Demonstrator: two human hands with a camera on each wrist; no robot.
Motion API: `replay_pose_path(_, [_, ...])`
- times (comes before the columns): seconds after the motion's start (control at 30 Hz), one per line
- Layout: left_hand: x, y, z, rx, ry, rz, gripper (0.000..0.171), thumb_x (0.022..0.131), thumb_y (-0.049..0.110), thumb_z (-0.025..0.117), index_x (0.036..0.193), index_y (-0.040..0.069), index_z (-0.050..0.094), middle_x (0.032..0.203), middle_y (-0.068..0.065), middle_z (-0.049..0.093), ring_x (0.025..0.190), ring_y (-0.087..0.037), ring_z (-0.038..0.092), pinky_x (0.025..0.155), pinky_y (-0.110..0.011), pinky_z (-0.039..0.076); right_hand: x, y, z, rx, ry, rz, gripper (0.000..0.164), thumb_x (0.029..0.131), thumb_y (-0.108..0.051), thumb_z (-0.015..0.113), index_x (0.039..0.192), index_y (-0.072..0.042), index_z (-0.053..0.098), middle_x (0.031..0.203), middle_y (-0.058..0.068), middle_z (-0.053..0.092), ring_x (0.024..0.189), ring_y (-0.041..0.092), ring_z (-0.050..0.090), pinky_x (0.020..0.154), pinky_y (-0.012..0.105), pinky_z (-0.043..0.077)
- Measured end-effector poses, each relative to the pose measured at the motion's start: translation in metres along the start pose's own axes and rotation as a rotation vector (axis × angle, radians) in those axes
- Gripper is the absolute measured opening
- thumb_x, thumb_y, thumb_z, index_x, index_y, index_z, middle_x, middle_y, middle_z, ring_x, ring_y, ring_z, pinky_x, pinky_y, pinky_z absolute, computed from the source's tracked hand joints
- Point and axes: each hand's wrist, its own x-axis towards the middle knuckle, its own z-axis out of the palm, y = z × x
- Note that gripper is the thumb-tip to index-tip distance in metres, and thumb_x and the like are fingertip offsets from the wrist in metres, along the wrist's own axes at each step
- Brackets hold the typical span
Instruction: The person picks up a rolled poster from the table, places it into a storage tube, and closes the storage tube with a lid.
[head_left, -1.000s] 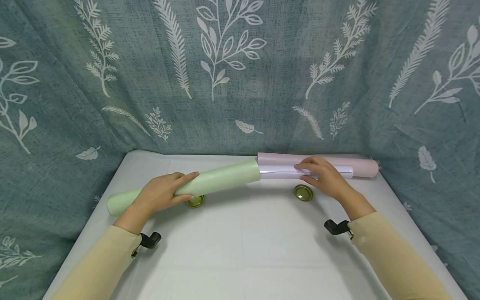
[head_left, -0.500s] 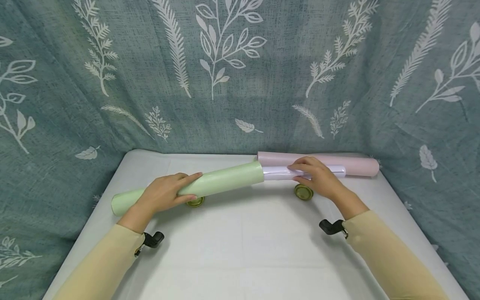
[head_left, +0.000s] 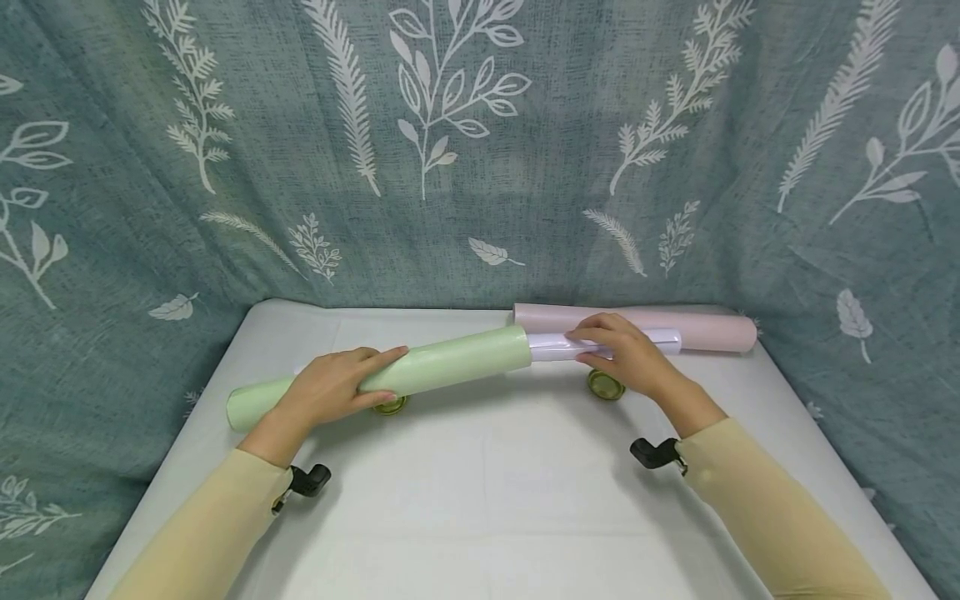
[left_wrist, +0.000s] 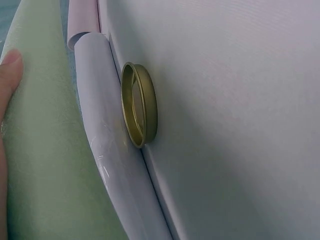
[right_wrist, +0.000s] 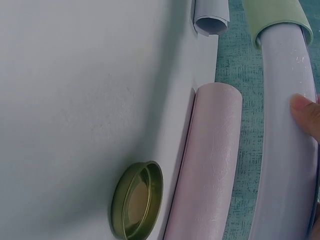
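In the head view, my left hand (head_left: 330,387) grips left of centre; my right hand (head_left: 630,357) pinches right of centre.

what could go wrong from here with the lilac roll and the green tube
The lilac roll, partly inside the green tube, might crease at its mouth if pushed crookedly. Lowering the tube could knock the gold lid near the left hand. The right hand might brush the second gold lid.

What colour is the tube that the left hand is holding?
Pale green. The tube shows best in the head view.
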Motion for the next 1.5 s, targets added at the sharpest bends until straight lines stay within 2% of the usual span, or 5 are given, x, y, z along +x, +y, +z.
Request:
replay_pose_path(0.17, [-0.001,0.002,0.001,-0.001,-0.003,0.008,0.072,0.093,0.060,0.061,0.155,0.035,0.038,0.127,-0.004,0.065,0.102,-0.026,0.068,0.082,-0.049,0.055,0.001,-0.003,0.004,0.017,-0.010,0.007,0.041,0.084,-0.008,0.081,0.124,-0.014,0.072,0.120,0.004,0.063,0.114,0.026,0.055,0.089,0.045,0.048])
replay_pose_path(0.43, [0.000,0.003,0.002,0.000,0.009,0.020,0.071,0.092,0.059,0.063,0.155,0.034,0.040,0.125,-0.003,0.066,0.100,-0.025,0.068,0.081,-0.048,0.055,0.007,-0.008,0.011,0.011,0.023,-0.049,0.041,0.080,-0.007,0.084,0.119,-0.012,0.074,0.118,0.006,0.065,0.111,0.026,0.059,0.091,0.043,0.049])
replay_pose_path(0.73, [-0.001,0.006,0.002,0.010,0.021,0.045,0.070,0.092,0.058,0.064,0.154,0.032,0.042,0.124,-0.005,0.066,0.098,-0.026,0.069,0.080,-0.048,0.055,0.011,-0.014,0.017,0.022,0.011,-0.042,0.039,0.079,-0.009,0.085,0.117,-0.010,0.074,0.118,0.005,0.067,0.111,0.026,0.062,0.091,0.044,0.052])
replay_pose_path(1.13, [0.000,0.006,0.005,0.029,0.067,0.077,0.068,0.091,0.057,0.066,0.151,0.032,0.047,0.119,-0.002,0.068,0.093,-0.023,0.070,0.076,-0.045,0.056,0.015,-0.022,0.023,0.054,-0.026,-0.025,0.037,0.083,-0.013,0.082,0.119,-0.010,0.074,0.123,0.005,0.068,0.118,0.027,0.061,0.098,0.046,0.049])
replay_pose_path(1.5, [0.000,0.007,0.008,0.030,0.098,0.081,0.069,0.089,0.055,0.070,0.150,0.033,0.048,0.118,-0.001,0.069,0.092,-0.023,0.070,0.074,-0.045,0.056,0.015,-0.027,0.025,0.078,-0.060,-0.004,0.037,0.087,-0.013,0.079,0.124,-0.009,0.072,0.128,0.004,0.068,0.120,0.026,0.062,0.098,0.043,0.050])
